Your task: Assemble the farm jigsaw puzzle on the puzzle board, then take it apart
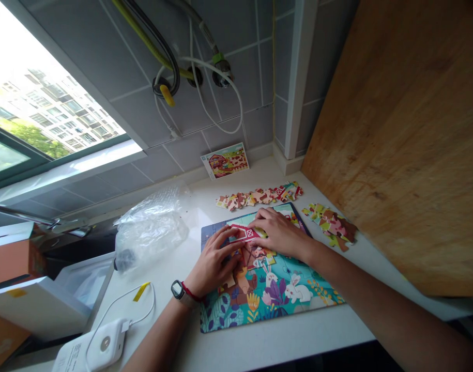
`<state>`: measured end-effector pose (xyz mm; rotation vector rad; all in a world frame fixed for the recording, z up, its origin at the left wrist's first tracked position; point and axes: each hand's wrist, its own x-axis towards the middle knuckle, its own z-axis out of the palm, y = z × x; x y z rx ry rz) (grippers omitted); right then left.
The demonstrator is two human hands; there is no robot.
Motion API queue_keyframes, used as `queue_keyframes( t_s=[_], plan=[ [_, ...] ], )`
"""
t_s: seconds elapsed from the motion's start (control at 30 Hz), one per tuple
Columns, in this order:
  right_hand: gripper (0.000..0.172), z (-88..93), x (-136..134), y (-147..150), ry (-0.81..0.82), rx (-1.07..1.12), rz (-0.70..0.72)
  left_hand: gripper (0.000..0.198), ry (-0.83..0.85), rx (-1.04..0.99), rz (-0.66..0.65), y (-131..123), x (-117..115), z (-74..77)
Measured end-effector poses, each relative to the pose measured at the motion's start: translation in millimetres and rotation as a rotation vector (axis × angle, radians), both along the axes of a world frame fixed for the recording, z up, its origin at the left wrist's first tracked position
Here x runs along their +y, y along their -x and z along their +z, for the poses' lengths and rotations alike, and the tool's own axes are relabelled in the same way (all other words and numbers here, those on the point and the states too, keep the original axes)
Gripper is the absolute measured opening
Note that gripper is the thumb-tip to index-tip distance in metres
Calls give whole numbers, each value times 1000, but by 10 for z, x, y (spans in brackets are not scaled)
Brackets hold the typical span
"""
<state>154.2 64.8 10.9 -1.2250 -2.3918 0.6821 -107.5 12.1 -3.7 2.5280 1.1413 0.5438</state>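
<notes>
A puzzle board (298, 305) with rabbits, a fox and leaves lies on the white counter. On top of it is a partly joined puzzle (248, 256) with a red barn. My left hand (215, 261), wearing a watch (177, 289), rests on the joined pieces' left side, fingers stretched and apart. From the right, my right hand (280, 232) has its thumb and index finger around a puzzle piece (262, 232) at the right end of the barn roof. Its other fingers are bent, and the palm hides part of the board.
Behind the board lies a row of loose puzzle pieces (259, 196); another cluster of pieces (333, 226) is at right. A picture card (226, 161) leans on the wall. Left are a clear plastic bag (153, 222), a white power bank (100, 343) with cable, and boxes (34, 305). A wooden panel (407, 155) stands right.
</notes>
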Motion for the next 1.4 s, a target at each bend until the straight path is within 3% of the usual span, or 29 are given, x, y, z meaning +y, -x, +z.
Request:
queue_keyframes(
  t_s=[0.17,0.27,0.37,0.47,1.07,1.4],
  plan=[
    [21,13,20,-22,-48,51,0,42,4,2,1,-6,-6,11],
    [16,42,64,-63,-63,129,-81,42,6,0,2,-3,-7,13],
    [8,49,125,-135,-19,105,-190,40,7,4,-4,1,-5,11],
    [2,29,171,-200,59,34,-210,39,5,6,-5,2,-4,7],
    [10,174,125,-158,215,-95,-216,41,10,5,5,-6,-8,13],
    [14,125,167,-235,276,-59,-169,44,4,30,-3,-6,-8,31]
  ],
)
